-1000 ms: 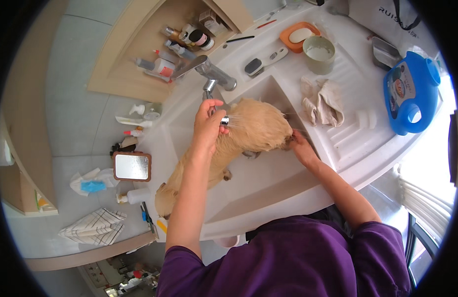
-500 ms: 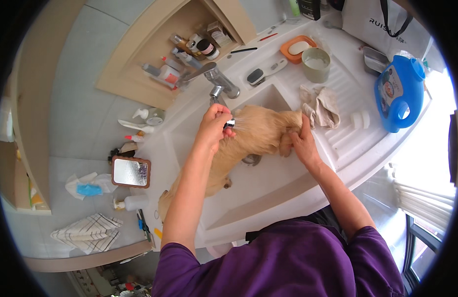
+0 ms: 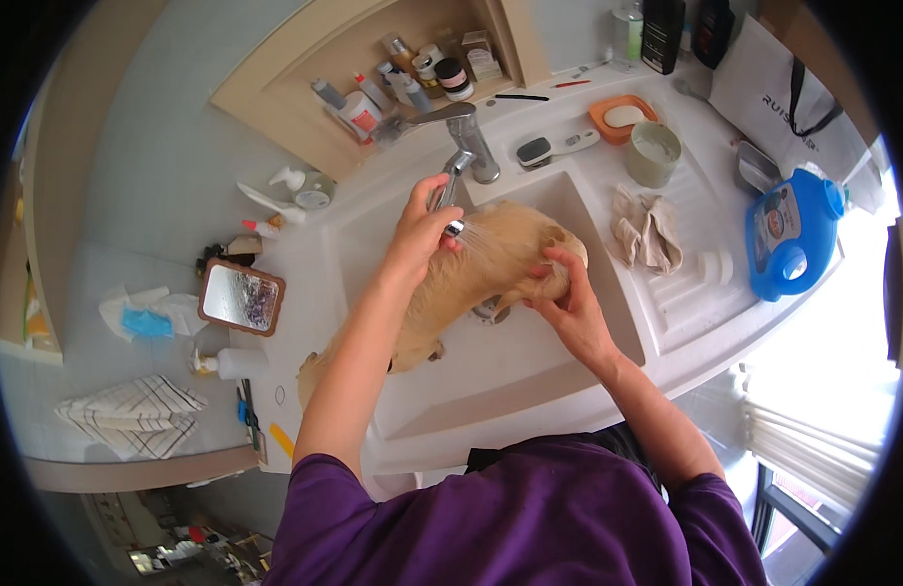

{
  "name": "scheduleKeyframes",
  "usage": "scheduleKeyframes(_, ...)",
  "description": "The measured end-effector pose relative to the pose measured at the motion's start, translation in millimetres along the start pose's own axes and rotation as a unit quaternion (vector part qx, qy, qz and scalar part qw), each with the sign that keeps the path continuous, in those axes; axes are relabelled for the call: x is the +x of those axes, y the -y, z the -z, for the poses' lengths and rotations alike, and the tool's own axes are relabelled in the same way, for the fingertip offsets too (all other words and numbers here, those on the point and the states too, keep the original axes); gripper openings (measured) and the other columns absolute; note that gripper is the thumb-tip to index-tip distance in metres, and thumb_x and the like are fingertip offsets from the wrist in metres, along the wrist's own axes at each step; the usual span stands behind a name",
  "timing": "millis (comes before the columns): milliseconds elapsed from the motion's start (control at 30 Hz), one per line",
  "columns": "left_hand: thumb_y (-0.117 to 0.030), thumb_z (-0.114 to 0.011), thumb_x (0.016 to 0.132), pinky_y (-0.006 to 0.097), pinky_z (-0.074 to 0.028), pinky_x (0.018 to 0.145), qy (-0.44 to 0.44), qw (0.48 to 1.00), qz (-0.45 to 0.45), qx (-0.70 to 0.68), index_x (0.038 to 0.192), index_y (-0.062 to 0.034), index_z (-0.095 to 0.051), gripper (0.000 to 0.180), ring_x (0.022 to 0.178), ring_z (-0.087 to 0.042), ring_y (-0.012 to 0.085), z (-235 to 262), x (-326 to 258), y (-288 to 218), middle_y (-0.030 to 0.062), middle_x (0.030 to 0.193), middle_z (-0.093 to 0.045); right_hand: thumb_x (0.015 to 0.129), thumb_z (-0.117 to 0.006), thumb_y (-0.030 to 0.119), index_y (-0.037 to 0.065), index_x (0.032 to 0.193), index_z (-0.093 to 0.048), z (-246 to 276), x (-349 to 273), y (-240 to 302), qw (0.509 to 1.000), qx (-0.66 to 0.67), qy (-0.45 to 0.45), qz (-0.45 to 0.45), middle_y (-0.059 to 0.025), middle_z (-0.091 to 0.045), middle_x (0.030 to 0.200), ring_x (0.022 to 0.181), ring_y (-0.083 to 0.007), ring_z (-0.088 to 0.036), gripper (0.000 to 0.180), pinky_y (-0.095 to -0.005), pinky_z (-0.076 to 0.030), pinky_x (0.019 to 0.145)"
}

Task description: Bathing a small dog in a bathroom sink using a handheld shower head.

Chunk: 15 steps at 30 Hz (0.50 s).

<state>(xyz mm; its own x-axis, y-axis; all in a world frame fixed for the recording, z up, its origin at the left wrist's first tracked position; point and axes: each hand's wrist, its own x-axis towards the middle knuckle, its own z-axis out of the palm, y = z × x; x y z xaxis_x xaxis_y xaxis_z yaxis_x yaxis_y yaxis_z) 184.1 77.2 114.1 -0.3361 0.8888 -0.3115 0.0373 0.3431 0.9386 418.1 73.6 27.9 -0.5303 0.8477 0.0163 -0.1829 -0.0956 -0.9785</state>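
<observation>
A tan-furred dog (image 3: pixel 471 264) stretches across the white sink basin (image 3: pixel 510 376). My left hand (image 3: pixel 422 230) is closed around the faucet's pull-out sprayer (image 3: pixel 454 228), and a fine spray falls from it onto the dog's fur just beside. At the dog's right end, my right hand (image 3: pixel 574 308) has its fingers bent around a part of the body, fingertips in the fur. I cannot tell exactly which part that is. The dog's left end is partly behind my left forearm; a paw shows near the middle of the basin.
The faucet (image 3: pixel 476 146) rises behind the basin. To the right are a crumpled beige cloth (image 3: pixel 647 230), a green cup (image 3: pixel 654 154), an orange soap dish (image 3: pixel 617 119), a brush (image 3: pixel 557 146) and a blue jug (image 3: pixel 791 234). A framed mirror (image 3: pixel 241 296) lies left.
My right hand has shifted left and its fingers now curl over the dog's right end, which has drawn in slightly. The left hand still sprays the dog. The whole view has shifted a little.
</observation>
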Motion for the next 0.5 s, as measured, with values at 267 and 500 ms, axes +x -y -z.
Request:
scheduleKeyframes(267,-0.019,-0.068,0.084,0.026,-0.049,0.056,-0.118,0.985,-0.056,-0.114,0.125,-0.0027,-0.047,0.049,0.058,-0.053,0.0102,19.6,5.0,42.4,0.0047,0.084,-0.056,0.089,-0.062,0.002,0.005,0.125,-0.041,-16.1,-3.6,33.4,0.957,-0.287,0.023,0.011,-0.0076,-0.068,0.088,0.073,-0.015,-0.067,0.042,-0.0301,-0.053,0.066)
scheduleKeyframes(500,-0.022,-0.068,0.088,0.03,-0.05,0.065,-0.109,0.982,-0.052,-0.145,0.124,-0.003,-0.048,0.046,0.071,-0.055,0.0125,15.3,7.0,41.3,0.004,0.089,-0.055,0.094,-0.061,0.013,-0.002,0.117,-0.043,-56.0,46.3,36.8,0.993,0.079,-0.077,0.031,-0.015,-0.062,0.1,0.087,-0.0198,-0.069,0.034,-0.0289,-0.058,0.074)
